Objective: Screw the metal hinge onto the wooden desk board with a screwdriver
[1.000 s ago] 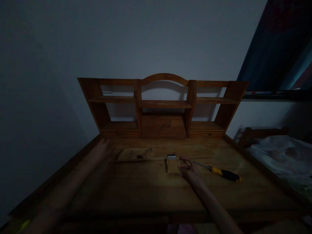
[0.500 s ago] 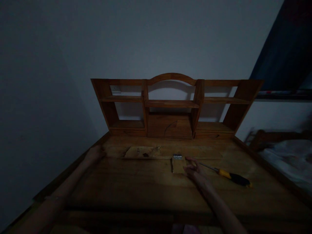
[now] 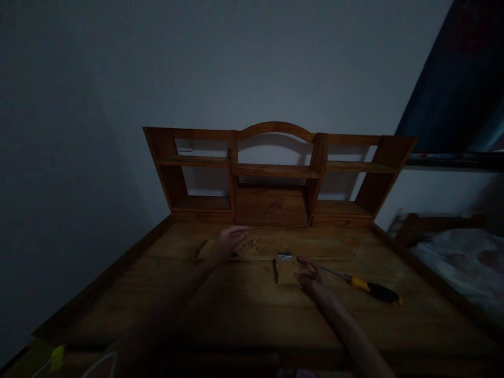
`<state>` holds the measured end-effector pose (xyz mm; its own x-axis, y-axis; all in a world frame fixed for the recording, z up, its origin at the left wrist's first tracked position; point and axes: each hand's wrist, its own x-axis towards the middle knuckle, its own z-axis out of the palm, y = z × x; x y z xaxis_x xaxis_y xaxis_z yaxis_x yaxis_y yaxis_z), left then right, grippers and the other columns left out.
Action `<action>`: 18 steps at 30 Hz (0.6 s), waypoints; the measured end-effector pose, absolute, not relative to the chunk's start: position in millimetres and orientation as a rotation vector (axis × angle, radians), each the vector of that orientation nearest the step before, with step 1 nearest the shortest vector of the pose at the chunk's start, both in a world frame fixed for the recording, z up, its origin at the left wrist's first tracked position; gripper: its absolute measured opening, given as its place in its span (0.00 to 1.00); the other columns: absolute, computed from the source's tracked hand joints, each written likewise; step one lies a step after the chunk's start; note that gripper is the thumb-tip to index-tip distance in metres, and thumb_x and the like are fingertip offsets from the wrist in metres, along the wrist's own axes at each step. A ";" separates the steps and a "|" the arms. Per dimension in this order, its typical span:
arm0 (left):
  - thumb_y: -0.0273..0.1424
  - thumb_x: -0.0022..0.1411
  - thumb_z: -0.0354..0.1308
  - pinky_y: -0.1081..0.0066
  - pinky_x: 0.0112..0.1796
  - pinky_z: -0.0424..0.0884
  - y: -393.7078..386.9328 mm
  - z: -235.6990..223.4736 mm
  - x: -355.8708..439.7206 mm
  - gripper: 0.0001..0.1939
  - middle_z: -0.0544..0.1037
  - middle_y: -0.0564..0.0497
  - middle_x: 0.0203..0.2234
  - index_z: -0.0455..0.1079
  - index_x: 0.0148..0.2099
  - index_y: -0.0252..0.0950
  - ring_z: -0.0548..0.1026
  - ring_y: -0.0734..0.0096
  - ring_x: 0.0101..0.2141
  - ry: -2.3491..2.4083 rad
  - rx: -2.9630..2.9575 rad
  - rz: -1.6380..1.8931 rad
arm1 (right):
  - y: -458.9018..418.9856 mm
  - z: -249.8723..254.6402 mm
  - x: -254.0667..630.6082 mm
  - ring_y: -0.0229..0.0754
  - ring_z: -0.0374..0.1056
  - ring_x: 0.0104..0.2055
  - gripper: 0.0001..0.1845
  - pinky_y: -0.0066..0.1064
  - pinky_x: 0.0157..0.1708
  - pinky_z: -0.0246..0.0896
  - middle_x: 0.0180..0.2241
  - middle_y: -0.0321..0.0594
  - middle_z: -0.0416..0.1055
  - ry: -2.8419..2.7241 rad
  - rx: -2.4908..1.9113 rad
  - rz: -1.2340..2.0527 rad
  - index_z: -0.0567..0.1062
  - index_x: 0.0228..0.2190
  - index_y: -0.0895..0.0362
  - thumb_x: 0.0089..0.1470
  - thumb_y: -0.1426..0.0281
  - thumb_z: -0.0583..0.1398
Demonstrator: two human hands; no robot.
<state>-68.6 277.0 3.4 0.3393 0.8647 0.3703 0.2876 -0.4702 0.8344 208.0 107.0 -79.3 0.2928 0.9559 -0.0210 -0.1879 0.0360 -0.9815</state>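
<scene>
The room is dim. My right hand [image 3: 311, 275] rests on the wooden desk [image 3: 236, 310], its fingers bent against the right edge of a small pale wooden block [image 3: 286, 271]. A small metal hinge [image 3: 285, 256] sits at the block's far edge. My left hand [image 3: 230, 239] hovers over a flat, worn wooden board [image 3: 246, 248] lying across the desk; it is smeared by motion, so its fingers are unclear. A screwdriver with a yellow and black handle [image 3: 370, 289] lies just right of my right hand.
A wooden shelf unit with an arched top [image 3: 275, 173] stands at the back of the desk against a pale wall. A bed with light bedding [image 3: 464, 262] is to the right. A small yellow object and a white cable [image 3: 59, 357] lie at the near left corner.
My left hand has swung from the desk's left edge to the middle, over the worn board. My right hand has stayed by the small block.
</scene>
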 end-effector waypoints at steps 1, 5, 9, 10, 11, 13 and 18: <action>0.38 0.57 0.61 0.69 0.39 0.75 270.2 -2.5 -44.7 0.16 0.82 0.45 0.37 0.77 0.44 0.33 0.79 0.66 0.36 0.940 1.930 1.073 | 107.4 -80.2 208.5 0.40 0.69 0.28 0.31 0.31 0.27 0.64 0.29 0.33 0.71 -0.842 -1.190 1.090 0.67 0.49 0.49 0.42 0.65 0.69; 0.38 0.56 0.64 0.68 0.42 0.75 251.7 -19.2 17.5 0.14 0.81 0.44 0.36 0.76 0.40 0.32 0.79 0.65 0.38 0.688 1.768 1.017 | 108.2 -82.1 210.7 0.40 0.69 0.28 0.33 0.31 0.28 0.63 0.30 0.33 0.71 -0.828 -1.193 1.127 0.66 0.49 0.49 0.41 0.64 0.70; 0.37 0.57 0.64 0.68 0.42 0.74 244.9 -25.0 29.9 0.12 0.81 0.46 0.36 0.77 0.39 0.34 0.79 0.67 0.36 0.618 1.860 1.032 | 108.0 -83.7 212.5 0.38 0.65 0.25 0.34 0.29 0.25 0.59 0.30 0.32 0.71 -0.828 -1.219 1.130 0.67 0.50 0.49 0.41 0.64 0.70; 0.37 0.58 0.63 0.68 0.43 0.74 243.2 -25.6 28.7 0.12 0.81 0.46 0.36 0.78 0.39 0.34 0.79 0.67 0.37 0.609 1.910 1.037 | 107.6 -83.7 212.5 0.37 0.65 0.25 0.34 0.29 0.25 0.58 0.29 0.32 0.71 -0.828 -1.220 1.130 0.66 0.50 0.49 0.41 0.64 0.70; 0.37 0.59 0.63 0.68 0.43 0.74 241.4 -26.3 27.0 0.11 0.80 0.46 0.36 0.78 0.40 0.35 0.78 0.67 0.38 0.601 1.956 1.037 | 107.0 -83.4 212.3 0.38 0.65 0.26 0.35 0.29 0.25 0.58 0.29 0.31 0.70 -0.831 -1.215 1.129 0.66 0.51 0.49 0.41 0.64 0.70; 0.37 0.60 0.62 0.69 0.44 0.73 238.5 -28.2 23.2 0.11 0.80 0.46 0.36 0.78 0.39 0.35 0.78 0.67 0.39 0.583 2.019 1.020 | 105.6 -82.2 211.6 0.39 0.65 0.27 0.35 0.30 0.27 0.59 0.29 0.31 0.70 -0.847 -1.201 1.126 0.66 0.51 0.49 0.41 0.63 0.70; 0.36 0.62 0.61 0.71 0.41 0.74 239.7 -36.3 19.7 0.10 0.78 0.47 0.37 0.78 0.41 0.35 0.77 0.68 0.39 0.529 2.053 0.976 | 102.1 -78.2 210.8 0.38 0.66 0.27 0.35 0.30 0.28 0.60 0.30 0.31 0.71 -0.847 -1.197 1.164 0.65 0.52 0.48 0.43 0.63 0.70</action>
<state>19.7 239.7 -36.3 0.6176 0.6391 0.4583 0.0348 -0.6044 0.7959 210.8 102.1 -78.2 0.2335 0.9688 -0.0833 -0.2185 -0.0312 -0.9753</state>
